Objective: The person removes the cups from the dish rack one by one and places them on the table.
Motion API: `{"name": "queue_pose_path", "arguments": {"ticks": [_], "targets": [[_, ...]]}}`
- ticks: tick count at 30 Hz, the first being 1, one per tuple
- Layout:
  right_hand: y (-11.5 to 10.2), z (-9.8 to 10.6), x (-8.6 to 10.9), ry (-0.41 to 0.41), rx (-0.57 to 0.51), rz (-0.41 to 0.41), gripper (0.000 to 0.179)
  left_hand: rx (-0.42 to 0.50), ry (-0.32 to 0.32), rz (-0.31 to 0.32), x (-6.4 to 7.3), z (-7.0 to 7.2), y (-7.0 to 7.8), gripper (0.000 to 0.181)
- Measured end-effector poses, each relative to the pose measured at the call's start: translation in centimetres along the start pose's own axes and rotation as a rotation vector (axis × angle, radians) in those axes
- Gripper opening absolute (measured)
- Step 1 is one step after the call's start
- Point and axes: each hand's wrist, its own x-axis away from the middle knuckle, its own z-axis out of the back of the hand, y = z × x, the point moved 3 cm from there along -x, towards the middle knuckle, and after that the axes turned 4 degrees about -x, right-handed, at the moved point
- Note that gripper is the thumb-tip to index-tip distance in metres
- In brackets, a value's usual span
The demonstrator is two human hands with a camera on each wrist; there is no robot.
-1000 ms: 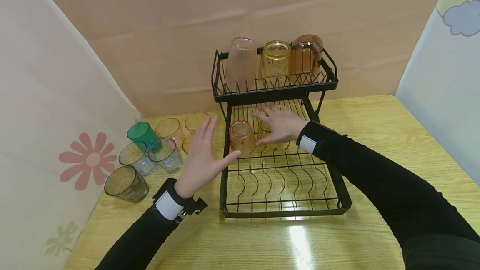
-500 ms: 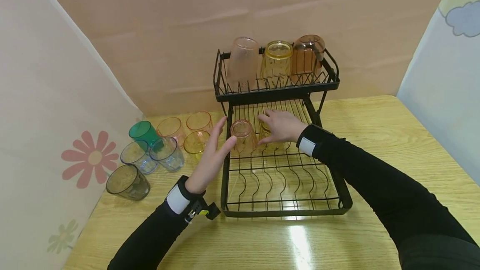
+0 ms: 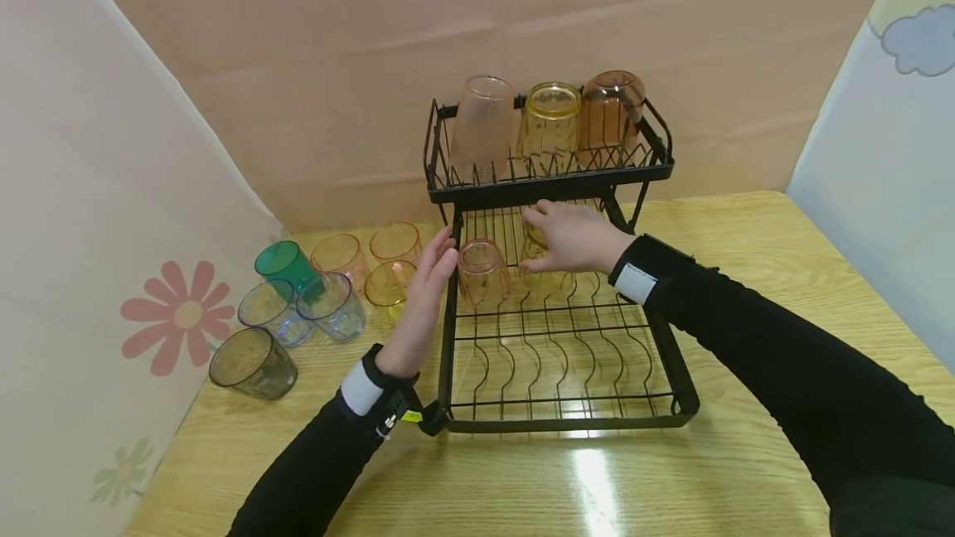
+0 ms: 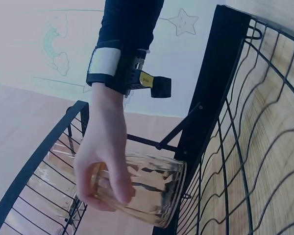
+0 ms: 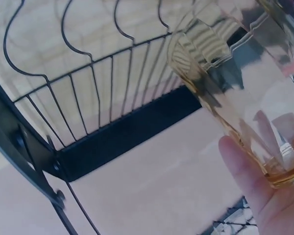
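My right hand (image 3: pixel 578 239) grips an upside-down yellow glass (image 4: pixel 154 188) near its base, fingers and thumb round its sides. The left wrist view shows this grip from the side, with the glass's rim close by the lower rack tier. In the right wrist view the clear faceted wall of the yellow glass (image 5: pixel 245 88) fills the right side. To its left, an upside-down pink glass (image 3: pixel 483 282) stands on the black dish rack (image 3: pixel 570 423). My left hand (image 3: pixel 419 309) stays at the rack's left edge beside the pink glass, fingers extended, holding nothing.
On the upper tier stand three upturned glasses: pale pink (image 3: pixel 481 131), yellow (image 3: pixel 550 127) and brown (image 3: pixel 612 114). Left of the rack, several upright glasses crowd the table, among them a green one (image 3: pixel 287 263), a yellow one (image 3: pixel 390 288) and a grey one (image 3: pixel 257 367).
My right hand has closed round the yellow glass and shifted it slightly back and right. My left hand has moved right to the rack's edge and turned more edge-on, its thumb drawn in.
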Motion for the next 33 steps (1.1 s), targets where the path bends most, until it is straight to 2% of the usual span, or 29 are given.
{"name": "queue_pose_path", "arguments": {"ticks": [5,9,14,18,23,26,29,33], "targets": [[-0.3,1.1,0.4,0.007,-0.039,-0.030,0.077,0.071,-0.005,0.006,0.0,-0.3,0.0,0.065],[-0.7,1.5,1.0,0.052,-0.181,-0.088,0.067,0.210,-0.004,0.040,0.2,-0.6,-0.2,0.065],[-1.8,1.9,2.6,0.208,-0.341,-0.110,0.059,0.414,0.023,0.090,0.3,-1.1,-0.2,0.065],[-2.7,2.3,4.1,0.364,-0.422,-0.116,0.060,0.508,0.031,0.116,0.1,-1.7,-0.1,0.064],[-3.2,3.0,5.5,0.568,-0.589,-0.115,0.048,0.591,0.024,0.150,-0.3,-2.8,0.2,0.072],[-3.4,2.9,6.1,0.624,-0.724,-0.129,0.045,0.631,0.029,0.186,-0.5,-3.6,0.6,0.077],[-3.9,2.6,6.5,0.638,-0.846,-0.163,0.043,0.661,0.033,0.221,-0.6,-4.5,1.1,0.080],[-4.7,1.9,6.8,0.666,-0.941,-0.197,0.040,0.675,0.031,0.237,-0.4,-5.6,1.8,0.080]]}}
